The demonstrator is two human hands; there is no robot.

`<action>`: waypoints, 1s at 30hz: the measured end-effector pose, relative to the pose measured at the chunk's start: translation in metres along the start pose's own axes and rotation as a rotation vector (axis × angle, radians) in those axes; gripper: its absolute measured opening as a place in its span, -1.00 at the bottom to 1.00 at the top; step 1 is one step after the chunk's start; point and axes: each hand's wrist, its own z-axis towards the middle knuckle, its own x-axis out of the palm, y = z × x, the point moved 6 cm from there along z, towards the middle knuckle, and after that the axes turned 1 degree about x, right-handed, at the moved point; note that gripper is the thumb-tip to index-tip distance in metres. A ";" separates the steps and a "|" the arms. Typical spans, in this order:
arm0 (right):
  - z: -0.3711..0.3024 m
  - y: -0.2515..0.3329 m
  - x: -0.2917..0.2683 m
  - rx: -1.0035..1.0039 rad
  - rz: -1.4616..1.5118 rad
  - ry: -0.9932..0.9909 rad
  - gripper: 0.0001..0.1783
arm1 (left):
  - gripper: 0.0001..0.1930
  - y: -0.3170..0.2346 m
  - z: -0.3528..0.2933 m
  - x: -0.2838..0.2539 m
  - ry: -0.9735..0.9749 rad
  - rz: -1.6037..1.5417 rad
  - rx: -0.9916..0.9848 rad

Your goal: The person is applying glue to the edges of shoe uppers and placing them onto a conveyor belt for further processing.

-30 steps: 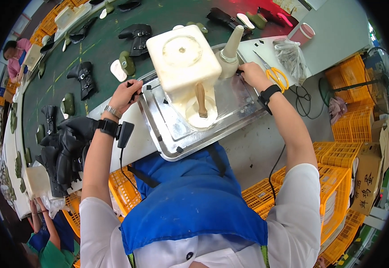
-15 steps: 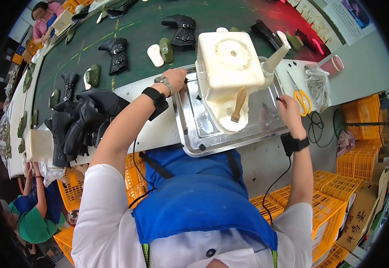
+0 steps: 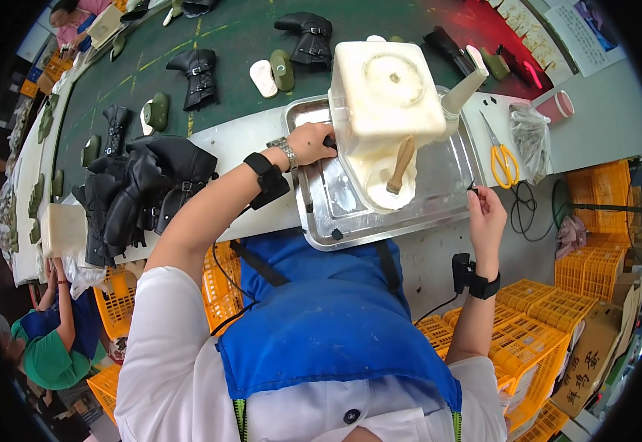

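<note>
My left hand reaches over the left side of a shallow metal tray, its fingers closed on a small black piece beside the white container. Off the tray's right edge, my right hand pinches another small black scrap between thumb and fingertips. In the tray stands a boxy, cream-coloured container with an open spout in front, holding whitish paste. A wooden-handled brush leans in that spout. One more black scrap lies near the tray's front left corner.
Black boots are heaped left of my arm. Yellow-handled scissors, a plastic bag and a pink cup lie at right. Beyond, a green belt carries boots and shoe lasts. Orange crates stand below.
My left hand has moved right and slightly down, deeper over the tray, onto a black piece. My right hand has dropped lower, away from the tray's edge, with the scrap in its fingertips.
</note>
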 end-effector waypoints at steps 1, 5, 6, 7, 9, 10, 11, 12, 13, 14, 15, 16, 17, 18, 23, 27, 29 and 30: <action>-0.001 0.002 0.000 -0.004 -0.012 -0.005 -0.85 | -0.84 -0.004 -0.002 0.000 0.003 -0.002 -0.001; -0.004 0.010 0.001 -0.020 0.019 -0.024 -0.85 | -0.84 -0.006 -0.004 0.004 -0.101 0.065 -0.072; -0.005 0.013 0.002 -0.026 0.022 -0.031 -0.85 | -0.83 -0.003 -0.003 0.006 -0.131 0.073 -0.070; -0.006 0.016 0.003 -0.032 0.024 -0.037 -0.85 | -0.82 0.000 -0.004 0.008 -0.130 0.071 -0.055; -0.006 0.018 0.004 -0.043 0.017 -0.035 -0.86 | -0.83 0.006 -0.004 0.005 -0.094 0.101 -0.053; -0.005 0.019 0.004 -0.053 0.012 -0.035 -0.86 | -0.84 0.009 -0.006 0.003 -0.057 0.132 -0.051; -0.004 0.020 0.003 -0.051 0.012 -0.036 -0.86 | -0.85 0.009 -0.009 -0.004 -0.024 0.073 -0.013; -0.005 0.019 0.003 -0.050 0.029 -0.026 -0.86 | -0.85 0.005 -0.014 -0.014 -0.016 0.072 -0.011; -0.007 0.019 0.003 -0.048 0.046 -0.016 -0.87 | -0.85 0.002 -0.020 -0.015 0.156 -0.056 -0.055; -0.008 0.022 0.004 -0.042 0.047 -0.011 -0.87 | -0.86 0.000 -0.029 -0.011 0.325 -0.185 -0.105; -0.009 0.027 0.006 -0.047 0.060 0.010 -0.87 | -0.86 -0.009 -0.037 -0.006 0.441 -0.065 0.051; -0.011 0.031 0.009 -0.052 0.073 0.032 -0.88 | -0.88 -0.013 -0.046 0.008 0.507 -0.006 0.190; -0.012 0.032 0.012 -0.048 0.073 0.036 -0.88 | -0.89 -0.024 -0.053 0.010 0.472 0.166 0.226; -0.013 0.035 0.014 -0.065 0.061 0.032 -0.88 | -0.88 -0.038 -0.056 0.013 0.435 0.338 0.263; -0.016 0.053 0.020 -0.140 -0.007 0.044 -0.88 | -0.93 -0.058 -0.065 0.029 0.411 0.488 0.229; -0.021 0.067 0.021 -0.195 -0.018 0.067 -0.90 | -0.92 -0.075 -0.068 0.036 0.449 0.531 0.262; -0.031 0.084 0.035 -0.257 0.004 0.181 -0.90 | -0.92 -0.074 -0.072 0.046 0.482 0.582 0.294; -0.039 0.093 0.046 -0.290 0.026 0.270 -0.90 | -0.92 -0.075 -0.073 0.044 0.483 0.581 0.295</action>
